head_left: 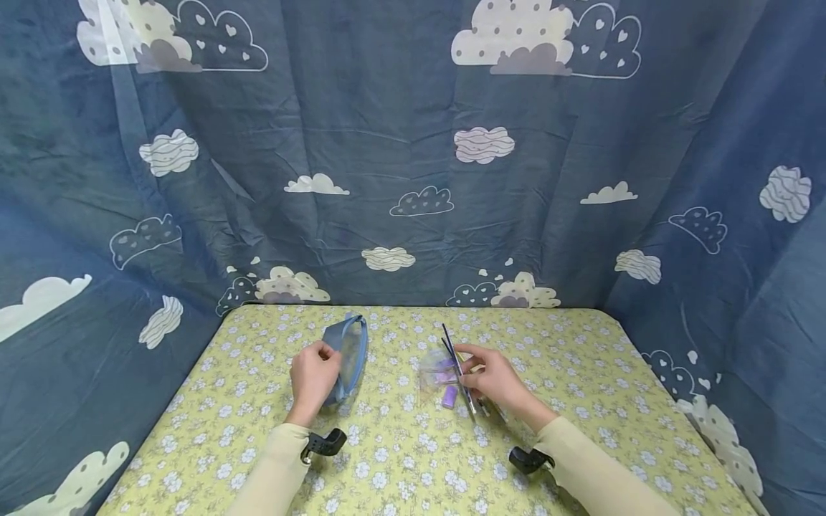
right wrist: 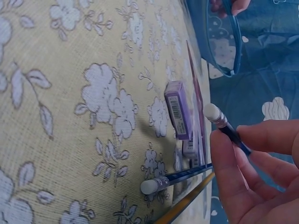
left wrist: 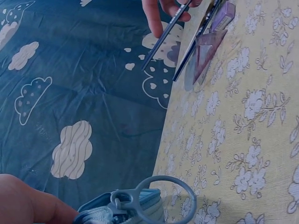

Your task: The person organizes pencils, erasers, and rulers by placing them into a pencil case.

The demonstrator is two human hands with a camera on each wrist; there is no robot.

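In the head view, my left hand (head_left: 314, 376) grips the near side of a blue zippered pencil case (head_left: 361, 351), whose mouth gapes. Its zipper pull ring (left wrist: 190, 205) hangs out in the left wrist view. Over on the right, my right hand (head_left: 493, 376) pinches a dark blue pencil (right wrist: 226, 127) between thumb and fingers, white eraser end toward the wrist camera. Below it, another dark blue pencil (right wrist: 180, 176) and a yellow one (right wrist: 189, 198) lie on the cloth. Beside them are purple-wrapped erasers (right wrist: 177, 112) and a transparent set square (left wrist: 207, 52).
A yellow floral cloth (head_left: 400, 459) covers the table. Behind and along both sides hangs a dark blue curtain (head_left: 374, 158) with cloud prints, meeting the table's back edge. Black camera mounts (head_left: 325, 442) sit on the wrists.
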